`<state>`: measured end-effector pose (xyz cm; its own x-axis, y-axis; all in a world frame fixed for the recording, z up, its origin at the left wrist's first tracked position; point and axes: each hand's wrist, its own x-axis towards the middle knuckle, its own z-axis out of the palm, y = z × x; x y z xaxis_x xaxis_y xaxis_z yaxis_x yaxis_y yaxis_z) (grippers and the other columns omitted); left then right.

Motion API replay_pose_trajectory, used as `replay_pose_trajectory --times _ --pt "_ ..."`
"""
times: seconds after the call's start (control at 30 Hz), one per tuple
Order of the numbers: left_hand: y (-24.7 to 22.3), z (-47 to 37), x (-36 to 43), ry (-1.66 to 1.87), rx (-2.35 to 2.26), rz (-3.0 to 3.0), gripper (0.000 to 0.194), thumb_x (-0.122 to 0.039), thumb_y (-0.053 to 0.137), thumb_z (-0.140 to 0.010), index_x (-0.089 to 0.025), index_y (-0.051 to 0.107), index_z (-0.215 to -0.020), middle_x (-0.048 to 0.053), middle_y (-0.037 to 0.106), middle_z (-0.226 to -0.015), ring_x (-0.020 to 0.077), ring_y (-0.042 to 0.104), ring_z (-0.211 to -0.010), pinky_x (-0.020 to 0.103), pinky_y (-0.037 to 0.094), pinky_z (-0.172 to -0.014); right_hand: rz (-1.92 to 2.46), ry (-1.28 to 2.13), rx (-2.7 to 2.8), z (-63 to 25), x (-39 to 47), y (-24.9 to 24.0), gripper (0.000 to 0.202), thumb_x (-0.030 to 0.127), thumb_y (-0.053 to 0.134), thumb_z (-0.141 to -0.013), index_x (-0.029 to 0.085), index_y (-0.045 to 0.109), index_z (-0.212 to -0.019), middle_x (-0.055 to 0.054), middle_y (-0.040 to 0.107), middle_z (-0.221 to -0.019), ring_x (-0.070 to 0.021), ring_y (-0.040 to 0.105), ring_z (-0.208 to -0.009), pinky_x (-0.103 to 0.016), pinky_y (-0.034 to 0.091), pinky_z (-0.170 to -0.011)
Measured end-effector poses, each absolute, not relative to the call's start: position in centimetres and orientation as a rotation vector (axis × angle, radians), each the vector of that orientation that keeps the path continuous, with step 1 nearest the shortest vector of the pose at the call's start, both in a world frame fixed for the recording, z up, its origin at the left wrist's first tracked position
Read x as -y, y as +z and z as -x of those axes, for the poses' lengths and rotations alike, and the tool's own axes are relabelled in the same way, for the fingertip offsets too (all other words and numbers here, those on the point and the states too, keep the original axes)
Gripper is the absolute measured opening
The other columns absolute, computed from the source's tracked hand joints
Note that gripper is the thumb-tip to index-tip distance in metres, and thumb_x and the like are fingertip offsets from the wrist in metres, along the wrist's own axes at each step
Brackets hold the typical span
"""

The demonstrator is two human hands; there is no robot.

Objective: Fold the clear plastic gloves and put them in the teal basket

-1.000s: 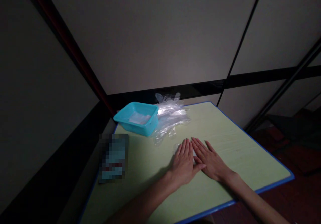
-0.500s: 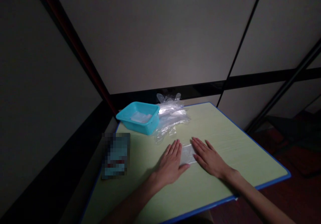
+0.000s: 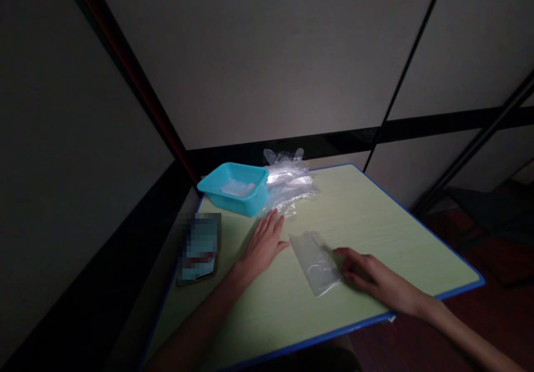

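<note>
A folded piece of clear plastic (image 3: 315, 263), apparently a disposable glove, lies flat on the table between my hands. My left hand (image 3: 265, 244) rests flat with fingers stretched out, to the left of the plastic and apart from it. My right hand (image 3: 371, 277) is at the plastic's right edge, fingers partly bent and the index finger reaching over that side. A gap shows between its thumb and index finger; whether it touches the plastic is unclear. A loose pile of clear plastic gloves (image 3: 292, 186) lies beyond my left hand.
A turquoise basket (image 3: 254, 201) with folded clear plastic (image 3: 237, 187) inside stands at the back left, beside the pile. A phone-like object (image 3: 200, 249), partly pixelated, lies at the left edge. The pale green table (image 3: 375, 211) has a blue rim and backs onto a panelled wall.
My hands have moved apart off the plastic, uncovering it. My left hand went left; my right hand went right and nearer me, its fingers bending. The view has shifted slightly.
</note>
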<state>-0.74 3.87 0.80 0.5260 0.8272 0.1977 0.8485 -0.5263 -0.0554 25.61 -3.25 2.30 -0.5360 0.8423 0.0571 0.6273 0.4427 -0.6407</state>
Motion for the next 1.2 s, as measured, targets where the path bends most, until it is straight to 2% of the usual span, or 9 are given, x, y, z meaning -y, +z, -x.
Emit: replay_pose_trajectory --times 0.13,0.33,0.53,0.7,0.77,0.87,0.97,1.1,1.2 --pt "0.9 -0.2 -0.8 -0.273 1.309 2.728 0.047 -0.026 0.050 -0.083 -0.011 0.039 -0.125 0.014 0.029 -0.138 0.0233 0.024 -0.128 0.037 0.025 -0.105 1.051 0.289 2.627 -26.1 3.8 2.6 0.018 0.021 0.041 -0.088 0.018 0.058 -0.092 -0.006 0.059 -0.085 -0.0174 0.055 -0.080 -0.032 0.042 -0.072" --pt "0.1 -2.5 4.4 -0.290 1.125 2.978 0.044 -0.034 0.037 -0.089 -0.014 0.036 -0.128 0.008 0.028 -0.140 0.0185 0.020 -0.130 0.032 0.023 -0.106 0.704 -0.257 2.842 -25.9 3.1 1.4 0.020 0.013 0.041 -0.088 0.015 0.059 -0.081 -0.004 0.060 -0.076 -0.0164 0.053 -0.070 -0.032 0.040 -0.064" --pt "-0.1 -2.4 4.5 -0.265 1.219 3.074 0.045 -0.038 0.036 -0.088 -0.017 0.036 -0.128 0.006 0.025 -0.142 0.0196 0.019 -0.130 0.033 0.025 -0.105 0.725 -0.116 2.933 -25.4 2.6 0.8 0.023 0.012 0.040 -0.087 0.018 0.060 -0.080 -0.004 0.063 -0.079 -0.0168 0.055 -0.074 -0.032 0.045 -0.067" --pt "0.1 -2.0 4.5 -0.343 1.267 3.122 0.053 -0.042 0.045 -0.083 -0.014 0.037 -0.128 0.009 0.031 -0.139 0.0222 0.023 -0.129 0.037 0.025 -0.105 0.688 0.054 2.846 -24.9 2.2 1.5 0.023 0.010 0.037 -0.086 0.013 0.058 -0.095 -0.012 0.057 -0.113 -0.0205 0.048 -0.109 -0.037 0.041 -0.089" --pt "0.1 -2.0 4.6 -0.427 1.333 3.135 0.056 -0.042 0.053 -0.078 -0.015 0.041 -0.125 0.009 0.038 -0.134 0.0233 0.030 -0.125 0.037 0.028 -0.103 0.742 0.216 2.836 -24.7 2.0 1.9 0.026 0.009 0.037 -0.083 0.011 0.054 -0.102 -0.014 0.055 -0.115 -0.0208 0.046 -0.112 -0.036 0.040 -0.091" --pt "0.0 -2.3 4.6 -0.645 1.466 3.143 0.052 -0.034 0.063 -0.071 -0.016 0.049 -0.117 0.007 0.050 -0.123 0.0215 0.042 -0.115 0.033 0.035 -0.099 0.885 0.477 2.795 -24.6 1.6 2.5 0.028 0.010 0.034 -0.083 0.012 0.048 -0.107 -0.011 0.061 -0.097 -0.0188 0.056 -0.091 -0.033 0.045 -0.078" --pt "0.1 -2.7 4.1 -0.910 1.656 3.100 0.035 -0.019 0.061 -0.071 -0.018 0.057 -0.106 0.005 0.059 -0.108 0.0182 0.051 -0.102 0.029 0.041 -0.091 1.024 0.641 2.689 -24.5 0.8 2.9 0.018 0.015 0.031 -0.086 0.017 0.047 -0.093 -0.006 0.060 -0.077 -0.0162 0.056 -0.068 -0.029 0.044 -0.062" --pt "0.1 -3.2 3.0 -1.224 1.889 2.996 0.016 -0.012 0.052 -0.074 -0.017 0.065 -0.081 0.004 0.064 -0.085 0.0162 0.057 -0.080 0.026 0.045 -0.076 1.063 0.778 2.523 -23.7 -0.7 3.3 0.010 0.020 0.030 -0.087 0.020 0.040 -0.084 0.001 0.052 -0.066 -0.0133 0.049 -0.058 -0.025 0.038 -0.055" --pt "-0.4 -3.3 1.9 -1.486 2.218 2.858 0.015 -0.014 0.054 -0.070 -0.015 0.061 -0.057 0.001 0.059 -0.063 0.0137 0.054 -0.062 0.023 0.044 -0.060 1.107 0.856 2.384 -22.6 -2.0 3.0 0.007 0.019 0.031 -0.086 0.020 0.038 -0.083 0.002 0.048 -0.063 -0.0124 0.046 -0.055 -0.023 0.035 -0.053"
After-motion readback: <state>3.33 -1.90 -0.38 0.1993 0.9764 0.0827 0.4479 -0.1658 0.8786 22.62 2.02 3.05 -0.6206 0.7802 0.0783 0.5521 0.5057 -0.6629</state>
